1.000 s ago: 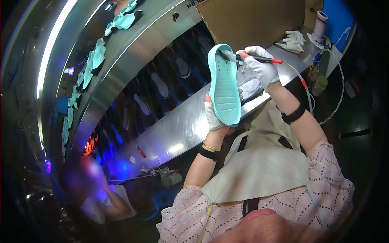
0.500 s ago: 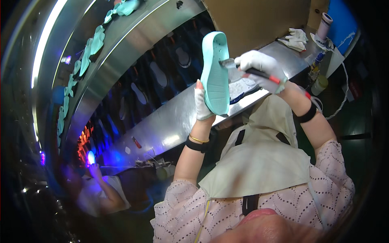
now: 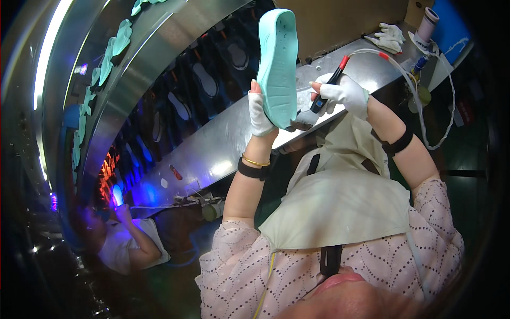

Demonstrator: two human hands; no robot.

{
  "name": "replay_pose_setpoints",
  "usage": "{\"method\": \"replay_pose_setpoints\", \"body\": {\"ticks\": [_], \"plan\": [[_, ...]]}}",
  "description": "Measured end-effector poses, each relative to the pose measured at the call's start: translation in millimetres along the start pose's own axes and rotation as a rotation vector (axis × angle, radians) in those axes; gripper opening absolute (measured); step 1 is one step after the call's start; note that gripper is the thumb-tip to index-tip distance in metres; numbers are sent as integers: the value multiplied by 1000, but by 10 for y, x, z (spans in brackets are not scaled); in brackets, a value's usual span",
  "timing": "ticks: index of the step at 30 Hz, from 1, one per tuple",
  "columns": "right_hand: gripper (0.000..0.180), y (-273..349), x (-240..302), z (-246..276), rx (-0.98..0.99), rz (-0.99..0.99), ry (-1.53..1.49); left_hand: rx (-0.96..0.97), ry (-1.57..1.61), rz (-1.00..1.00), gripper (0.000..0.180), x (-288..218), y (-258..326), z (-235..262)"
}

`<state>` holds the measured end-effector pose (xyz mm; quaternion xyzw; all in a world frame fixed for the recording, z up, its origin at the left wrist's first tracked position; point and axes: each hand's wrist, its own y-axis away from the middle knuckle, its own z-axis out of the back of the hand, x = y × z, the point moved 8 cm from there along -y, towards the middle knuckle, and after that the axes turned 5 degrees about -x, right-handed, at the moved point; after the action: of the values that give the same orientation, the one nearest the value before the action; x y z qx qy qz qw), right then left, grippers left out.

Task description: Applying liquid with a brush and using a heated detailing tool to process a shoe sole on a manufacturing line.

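Note:
My left hand (image 3: 260, 114), in a white glove with bare fingertips, is closed round the lower edge of a mint-green shoe sole (image 3: 277, 69). The sole stands nearly upright, its hollow side with ridges and small holes facing me. In my right hand (image 3: 342, 95), also white-gloved, is a black-handled brush (image 3: 326, 93) with a red end and a tube running from it. The brush's dark tip points down to the left and lies beside the sole's lower end; whether it touches cannot be told.
A steel ledge (image 3: 212, 159) runs behind my hands, beside a dark conveyor carrying several soles (image 3: 204, 80). Mint-green pieces (image 3: 115, 50) line the upper track. White gloves (image 3: 389, 38) and a pale cylinder (image 3: 427, 24) lie at right. A co-worker (image 3: 133, 239) holds a lit sole at left.
The brush has left the sole's upper inside face and turned, its tip now down by the sole's lower end. My left hand has raised the sole slightly to the left.

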<state>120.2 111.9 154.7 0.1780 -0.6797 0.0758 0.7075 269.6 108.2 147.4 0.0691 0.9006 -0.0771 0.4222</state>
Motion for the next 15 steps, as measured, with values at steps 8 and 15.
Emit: {"method": "replay_pose_setpoints", "body": {"ticks": [8, 15], "plan": [[14, -185, 745, 330, -134, 694, -545, 88, -8, -23, 68, -231, -210, -216], [28, 439, 1416, -114, -187, 1226, 38, 256, 99, -77, 64, -1254, -679, -868]]}}
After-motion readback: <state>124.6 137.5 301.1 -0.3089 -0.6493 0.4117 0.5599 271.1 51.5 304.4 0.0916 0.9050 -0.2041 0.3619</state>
